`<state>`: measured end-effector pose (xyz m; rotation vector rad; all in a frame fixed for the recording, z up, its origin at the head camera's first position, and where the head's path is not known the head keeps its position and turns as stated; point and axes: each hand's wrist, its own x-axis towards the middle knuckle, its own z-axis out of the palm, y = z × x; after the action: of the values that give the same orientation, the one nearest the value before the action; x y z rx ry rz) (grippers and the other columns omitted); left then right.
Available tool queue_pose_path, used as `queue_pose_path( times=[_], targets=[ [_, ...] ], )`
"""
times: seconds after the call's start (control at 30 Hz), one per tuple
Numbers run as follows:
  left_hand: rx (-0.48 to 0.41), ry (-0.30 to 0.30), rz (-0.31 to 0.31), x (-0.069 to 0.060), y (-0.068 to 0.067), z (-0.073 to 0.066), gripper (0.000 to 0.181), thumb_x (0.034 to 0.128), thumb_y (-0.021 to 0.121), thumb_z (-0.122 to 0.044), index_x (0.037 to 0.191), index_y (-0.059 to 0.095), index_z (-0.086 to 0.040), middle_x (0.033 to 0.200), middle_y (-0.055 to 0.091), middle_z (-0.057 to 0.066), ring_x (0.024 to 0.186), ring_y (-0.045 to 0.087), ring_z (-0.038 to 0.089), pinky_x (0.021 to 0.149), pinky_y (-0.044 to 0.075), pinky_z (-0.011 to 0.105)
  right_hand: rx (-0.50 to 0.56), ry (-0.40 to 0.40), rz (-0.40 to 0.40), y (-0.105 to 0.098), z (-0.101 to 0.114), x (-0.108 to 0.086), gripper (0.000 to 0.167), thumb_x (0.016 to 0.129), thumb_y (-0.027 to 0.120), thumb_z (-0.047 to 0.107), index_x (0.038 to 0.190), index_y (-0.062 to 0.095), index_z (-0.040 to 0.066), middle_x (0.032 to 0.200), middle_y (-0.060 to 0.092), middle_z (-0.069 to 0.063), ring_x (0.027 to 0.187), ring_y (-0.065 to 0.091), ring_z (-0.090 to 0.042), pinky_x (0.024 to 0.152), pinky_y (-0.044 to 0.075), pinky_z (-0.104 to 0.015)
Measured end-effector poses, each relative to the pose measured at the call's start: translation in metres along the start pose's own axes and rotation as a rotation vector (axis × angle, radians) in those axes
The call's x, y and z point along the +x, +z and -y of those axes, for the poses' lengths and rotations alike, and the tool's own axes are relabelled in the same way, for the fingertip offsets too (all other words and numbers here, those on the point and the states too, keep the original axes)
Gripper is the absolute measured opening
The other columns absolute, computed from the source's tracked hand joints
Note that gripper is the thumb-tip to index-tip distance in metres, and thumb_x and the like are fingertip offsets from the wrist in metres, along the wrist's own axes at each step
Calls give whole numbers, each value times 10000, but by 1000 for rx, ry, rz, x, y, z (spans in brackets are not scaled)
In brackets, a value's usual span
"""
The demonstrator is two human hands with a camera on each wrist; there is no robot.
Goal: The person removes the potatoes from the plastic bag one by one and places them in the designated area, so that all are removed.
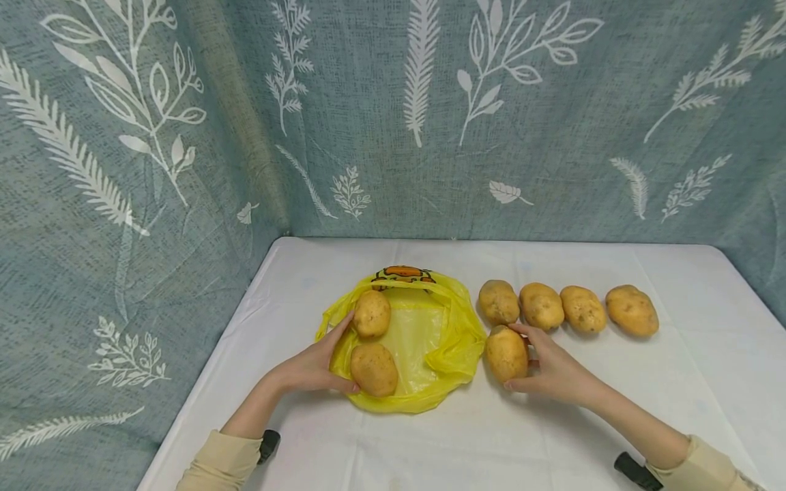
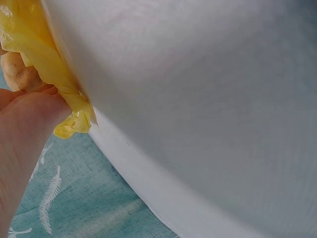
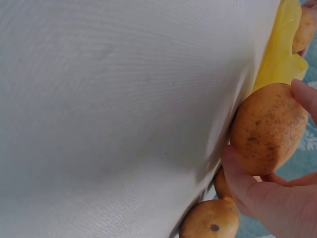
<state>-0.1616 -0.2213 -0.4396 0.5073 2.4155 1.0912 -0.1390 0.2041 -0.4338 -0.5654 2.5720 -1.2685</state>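
A yellow plastic bag (image 1: 417,327) lies spread on the table, its mouth facing up. Two potatoes sit at its left side, an upper potato (image 1: 372,314) and a lower potato (image 1: 374,369). My left hand (image 1: 316,365) rests against the bag's left edge, thumb and fingers spread beside these potatoes; some fingers are hidden. To the right of the bag, my right hand (image 1: 552,368) holds another potato (image 1: 506,355) between thumb and fingers. In the right wrist view that potato (image 3: 267,131) shows dark specks and sits close to the white cloth.
Several more potatoes stand in a row behind my right hand, from one beside the bag (image 1: 499,302) to one at the far right (image 1: 632,311). A white cloth (image 1: 430,450) covers the table. Patterned blue-green curtains (image 1: 381,136) hang behind and along the left.
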Motion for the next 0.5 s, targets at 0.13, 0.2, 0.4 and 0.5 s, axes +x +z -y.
queue_pose_path(
  times=[0.13, 0.2, 0.4, 0.5],
  targets=[
    [0, 0, 0, 0, 0, 0, 1271, 700, 867, -333, 1576, -34, -142, 1622, 27, 146, 1465, 72, 360, 1140, 140, 572, -22, -2, -3, 1, -1, -1, 936, 749, 851, 235, 1442, 299, -69, 1438, 332, -319, 1247, 437, -442, 892, 520, -396],
    [-3, -1, 1, 0, 0, -1, 1271, 700, 867, -331, 1576, -34, -141, 1622, 26, 146, 1465, 71, 359, 1140, 140, 573, -26, -7, -3, 0, -1, -1, 940, 751, 850, 245, 1441, 296, -72, 1437, 333, -320, 1246, 437, -443, 890, 521, -398],
    [-3, 0, 3, 0, 0, -1, 1271, 700, 867, -331, 1576, -34, -137, 1622, 24, 148, 1464, 72, 361, 1139, 142, 573, -16, -8, 1, -1, 1, -2, 947, 755, 848, 248, 1447, 285, -72, 1456, 319, -315, 1259, 429, -456, 899, 516, -409],
    [-4, 1, 2, 0, 0, -1, 1271, 700, 867, -331, 1576, -33, -138, 1622, 25, 149, 1464, 73, 363, 1139, 142, 574, -18, -8, 3, -2, 1, -1, 950, 753, 850, 249, 1449, 285, -66, 1459, 322, -309, 1258, 435, -456, 904, 513, -409]
  ],
)
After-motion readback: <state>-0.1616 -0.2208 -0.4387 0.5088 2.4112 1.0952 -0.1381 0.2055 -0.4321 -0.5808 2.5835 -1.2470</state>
